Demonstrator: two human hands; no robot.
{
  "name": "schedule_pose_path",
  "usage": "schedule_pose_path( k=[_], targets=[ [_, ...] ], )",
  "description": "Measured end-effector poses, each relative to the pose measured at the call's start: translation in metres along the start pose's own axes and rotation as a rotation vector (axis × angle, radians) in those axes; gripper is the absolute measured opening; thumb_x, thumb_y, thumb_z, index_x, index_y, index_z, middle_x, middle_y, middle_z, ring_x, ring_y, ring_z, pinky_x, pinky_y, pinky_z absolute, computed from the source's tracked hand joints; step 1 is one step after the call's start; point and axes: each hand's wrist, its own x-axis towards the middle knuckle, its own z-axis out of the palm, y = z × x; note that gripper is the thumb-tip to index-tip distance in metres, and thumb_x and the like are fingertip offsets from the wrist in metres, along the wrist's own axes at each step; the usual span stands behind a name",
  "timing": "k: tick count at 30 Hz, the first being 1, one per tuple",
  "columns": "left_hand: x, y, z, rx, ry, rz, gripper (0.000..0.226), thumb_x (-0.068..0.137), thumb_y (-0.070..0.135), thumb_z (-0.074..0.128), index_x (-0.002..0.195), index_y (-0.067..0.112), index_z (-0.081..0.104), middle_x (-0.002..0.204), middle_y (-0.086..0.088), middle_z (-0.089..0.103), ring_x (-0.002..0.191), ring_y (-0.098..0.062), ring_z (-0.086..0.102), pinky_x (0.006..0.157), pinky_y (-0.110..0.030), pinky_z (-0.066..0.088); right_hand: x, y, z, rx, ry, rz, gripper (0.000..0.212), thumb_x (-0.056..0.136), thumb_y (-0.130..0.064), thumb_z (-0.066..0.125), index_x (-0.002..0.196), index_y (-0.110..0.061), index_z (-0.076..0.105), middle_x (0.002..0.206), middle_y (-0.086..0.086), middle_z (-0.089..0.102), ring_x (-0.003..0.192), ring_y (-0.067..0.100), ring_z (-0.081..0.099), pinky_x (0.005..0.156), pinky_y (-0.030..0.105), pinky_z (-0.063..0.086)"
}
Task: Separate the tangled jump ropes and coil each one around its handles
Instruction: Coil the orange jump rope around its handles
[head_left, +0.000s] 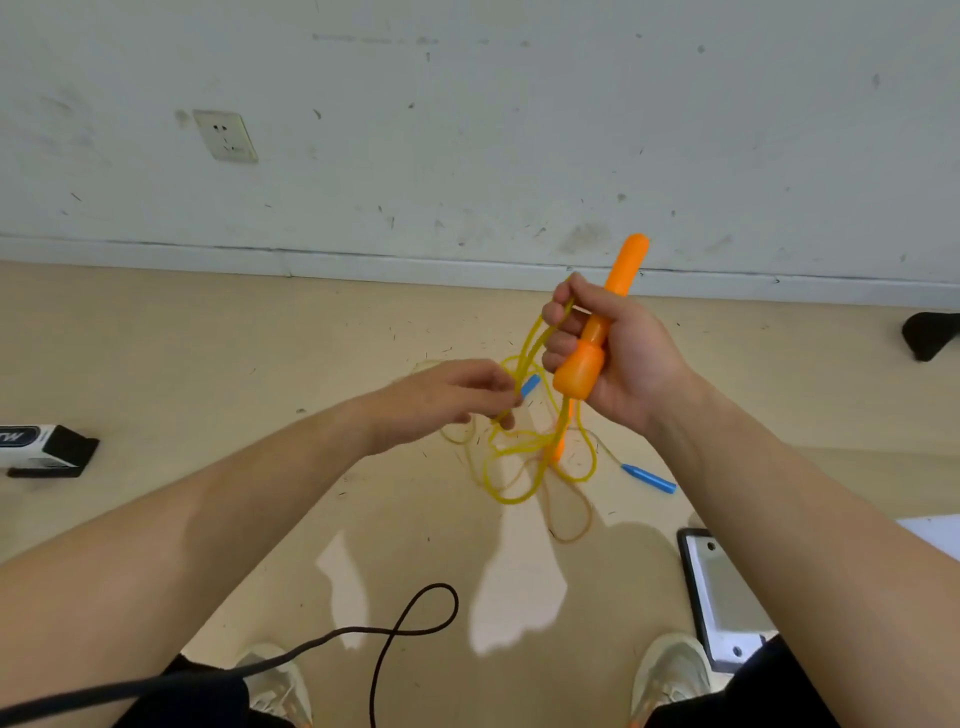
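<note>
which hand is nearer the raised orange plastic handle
Right: the right hand grips the orange plastic handle; the left hand is apart to its left, pinching the yellow rope.

Right hand (623, 358) raised, fingers curled round the orange handle (579, 371); left hand (441, 400) lower, pinching the yellow rope (531, 340).

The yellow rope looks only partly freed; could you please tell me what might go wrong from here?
The left hand pinches one strand while the right hand grips the orange handle and loops: pulling apart may tighten the yellow rope around the pale cord beside the blue handle. The black cable by the shoes could snag a foot.
</note>
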Motion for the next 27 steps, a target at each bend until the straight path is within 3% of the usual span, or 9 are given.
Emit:
schedule_pose_path(
  k=[2,5,10,13,16,20,22,24,27],
  targets=[
    [0.000,-0.004,-0.002,0.049,-0.042,-0.007,0.018,0.086,0.039,0.057,0.093,0.023,0.061,0.104,0.000,0.073,0.099,-0.006,0.058,0.098,-0.038,0.041,-0.001,-0.004,-0.002,0.047,0.008,-0.001,0.025,0.101,-0.026,0.048,0.080,-0.015,0.054,0.066,0.000,0.053,0.046,0.011,0.038,0.046,0.021,0.036],
    [0.005,-0.010,-0.006,0.165,0.036,0.062,0.013,0.086,0.035,0.062,0.084,0.022,0.062,0.086,0.001,0.073,0.082,-0.008,0.057,0.079,-0.035,0.040,-0.002,-0.008,-0.006,0.061,0.026,-0.009,0.026,0.101,-0.027,0.047,0.078,-0.016,0.053,0.062,-0.002,0.050,0.045,0.010,0.036,0.045,0.021,0.034],
    [0.011,-0.037,-0.023,0.441,0.136,0.009,0.021,0.071,0.051,0.065,0.078,0.032,0.061,0.089,-0.002,0.067,0.087,-0.024,0.062,0.085,-0.043,0.051,-0.003,-0.014,-0.012,0.081,0.060,-0.048,0.027,0.102,-0.027,0.047,0.078,-0.017,0.053,0.061,-0.004,0.050,0.044,0.009,0.034,0.047,0.021,0.031],
    [0.012,-0.069,-0.026,0.703,0.073,-0.109,0.011,0.085,0.039,0.064,0.082,0.030,0.059,0.090,0.004,0.067,0.089,-0.020,0.061,0.085,-0.040,0.051,-0.004,-0.026,-0.017,0.166,0.066,-0.101,0.026,0.102,-0.028,0.045,0.079,-0.018,0.052,0.060,-0.006,0.049,0.042,0.007,0.036,0.045,0.020,0.034],
    [0.009,-0.083,-0.034,0.746,0.138,-0.140,0.013,0.097,0.028,0.057,0.085,0.029,0.062,0.091,0.008,0.066,0.088,-0.016,0.060,0.078,-0.027,0.046,-0.004,-0.035,-0.029,0.160,0.151,-0.140,0.024,0.101,-0.029,0.048,0.081,-0.018,0.054,0.063,-0.007,0.052,0.045,0.008,0.038,0.047,0.020,0.037],
    [0.000,-0.048,-0.042,0.255,0.286,-0.049,0.022,0.102,0.007,0.050,0.089,0.015,0.065,0.088,-0.006,0.074,0.080,-0.016,0.067,0.073,-0.028,0.052,0.003,-0.024,-0.041,-0.179,0.420,-0.141,0.023,0.103,-0.028,0.049,0.099,-0.008,0.060,0.088,0.008,0.074,0.049,0.013,0.049,0.051,0.026,0.044],
    [-0.006,-0.026,-0.042,0.027,0.322,0.006,0.019,0.104,0.009,0.047,0.096,0.010,0.064,0.092,-0.011,0.075,0.081,-0.019,0.071,0.070,-0.027,0.056,0.006,-0.015,-0.043,-0.324,0.502,-0.065,0.023,0.103,-0.028,0.050,0.102,-0.006,0.057,0.101,0.019,0.072,0.051,0.016,0.055,0.052,0.029,0.046],
    [-0.010,-0.007,-0.040,-0.111,0.361,0.058,0.017,0.105,0.013,0.048,0.100,0.010,0.064,0.097,-0.010,0.076,0.084,-0.021,0.075,0.072,-0.027,0.060,0.007,-0.005,-0.041,-0.457,0.493,0.027,0.021,0.101,-0.024,0.052,0.102,-0.004,0.057,0.103,0.021,0.070,0.054,0.020,0.059,0.051,0.029,0.047],
    [-0.011,0.015,-0.036,-0.376,0.402,0.096,0.016,0.105,0.015,0.047,0.102,0.009,0.062,0.096,-0.009,0.076,0.088,-0.025,0.075,0.075,-0.030,0.062,0.002,0.012,-0.026,-0.596,0.268,0.156,0.021,0.095,-0.015,0.056,0.108,0.000,0.063,0.102,0.016,0.075,0.050,0.021,0.055,0.050,0.029,0.044]
  ],
)
